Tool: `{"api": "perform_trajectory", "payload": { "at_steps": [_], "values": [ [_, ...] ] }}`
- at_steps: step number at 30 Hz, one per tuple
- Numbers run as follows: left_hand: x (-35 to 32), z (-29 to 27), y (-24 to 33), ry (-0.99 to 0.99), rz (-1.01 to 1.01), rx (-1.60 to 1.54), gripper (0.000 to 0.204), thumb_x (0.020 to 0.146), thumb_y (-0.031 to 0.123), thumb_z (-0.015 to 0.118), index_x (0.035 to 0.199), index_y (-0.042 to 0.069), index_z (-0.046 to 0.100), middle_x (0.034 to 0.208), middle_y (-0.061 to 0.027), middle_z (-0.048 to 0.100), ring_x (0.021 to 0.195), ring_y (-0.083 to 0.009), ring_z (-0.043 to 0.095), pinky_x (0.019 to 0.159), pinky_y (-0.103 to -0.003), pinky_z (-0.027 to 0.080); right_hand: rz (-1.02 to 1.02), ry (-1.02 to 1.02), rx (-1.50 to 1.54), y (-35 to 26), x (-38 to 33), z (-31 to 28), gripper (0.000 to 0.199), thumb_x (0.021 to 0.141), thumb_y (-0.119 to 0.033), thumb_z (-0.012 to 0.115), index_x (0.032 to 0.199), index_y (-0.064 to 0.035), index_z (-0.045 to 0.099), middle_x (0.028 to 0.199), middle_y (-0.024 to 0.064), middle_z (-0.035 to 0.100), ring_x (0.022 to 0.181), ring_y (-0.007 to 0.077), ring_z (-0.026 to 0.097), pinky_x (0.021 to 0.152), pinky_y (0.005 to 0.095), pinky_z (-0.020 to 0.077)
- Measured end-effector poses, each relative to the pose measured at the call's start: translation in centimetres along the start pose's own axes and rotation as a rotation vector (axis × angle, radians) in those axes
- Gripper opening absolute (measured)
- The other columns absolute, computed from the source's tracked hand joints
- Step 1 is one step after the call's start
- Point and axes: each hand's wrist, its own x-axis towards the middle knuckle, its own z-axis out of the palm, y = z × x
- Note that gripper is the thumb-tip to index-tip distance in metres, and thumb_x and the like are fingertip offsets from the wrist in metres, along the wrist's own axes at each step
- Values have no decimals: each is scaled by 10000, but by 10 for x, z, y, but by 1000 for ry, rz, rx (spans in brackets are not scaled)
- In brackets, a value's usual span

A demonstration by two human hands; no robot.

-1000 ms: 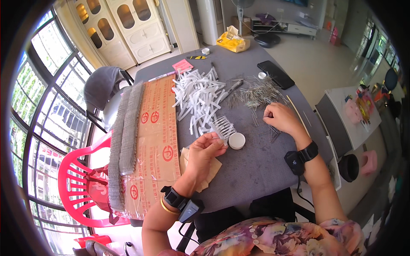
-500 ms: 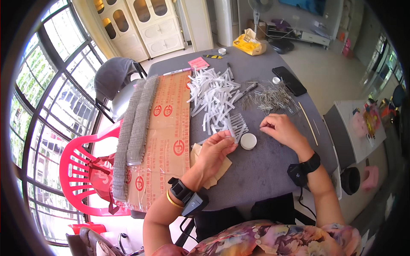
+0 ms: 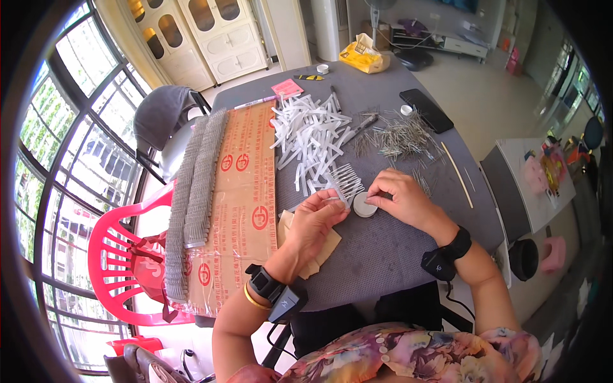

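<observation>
My left hand (image 3: 319, 214) is closed, thumb against fingers, on a thin whitish translucent strip. A comb-like row of thin wires (image 3: 348, 181) fans out just beyond its fingertips; I cannot tell if it is joined to the strip. My right hand (image 3: 405, 199) is pinched, its fingertips at the right rim of a small round white dish (image 3: 365, 205). Whatever is in that pinch is too small to make out. Beyond the left hand lies a heap of white strips (image 3: 310, 131). A pile of thin metal wires (image 3: 403, 139) lies past the right hand.
Two grey fringed rolls (image 3: 207, 172) lie on brown printed cardboard (image 3: 239, 249) at the left. Tan paper (image 3: 322, 255) sits under my left wrist. A phone (image 3: 428, 110), a thin wooden stick (image 3: 457, 173), a yellow package (image 3: 364, 55) and a pink card (image 3: 287, 88) are farther out.
My right hand has moved left and its pinched fingertips have come to the rim of the white dish. The left hand keeps its hold on the strip. The whole view has shifted slightly.
</observation>
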Motion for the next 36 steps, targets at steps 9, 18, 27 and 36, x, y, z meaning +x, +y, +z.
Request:
{"api": "perform_trajectory", "payload": {
  "at_steps": [9,18,27,36],
  "values": [
    [-5,4,2,-21,-28,21,190,790,-20,583,974,17,549,881,-103,620,798,-182,621,724,-238,528,383,100,564,-9,-3,-2,115,763,-106,660,760,-9,598,712,23,611,624,54,555,550,208,436],
    [-4,4,-1,-37,-9,-14,175,798,-21,575,966,16,544,872,-107,617,794,-181,618,726,-242,523,171,61,120,-13,0,-4,109,714,-112,673,735,-48,587,704,8,597,654,113,550,610,267,408],
    [-3,4,-1,-34,-10,-12,168,800,-28,568,960,14,542,863,-107,615,791,-186,621,723,-244,526,-10,0,-191,-11,-2,2,124,684,-144,668,678,-86,558,675,-9,547,695,179,500,659,317,342],
    [-4,5,0,-38,-2,4,181,800,-20,574,973,17,537,874,-109,617,797,-185,620,723,-245,525,328,83,425,-14,-2,-1,94,751,-91,660,759,-23,596,705,41,629,643,86,572,581,236,447]
  ]
}}
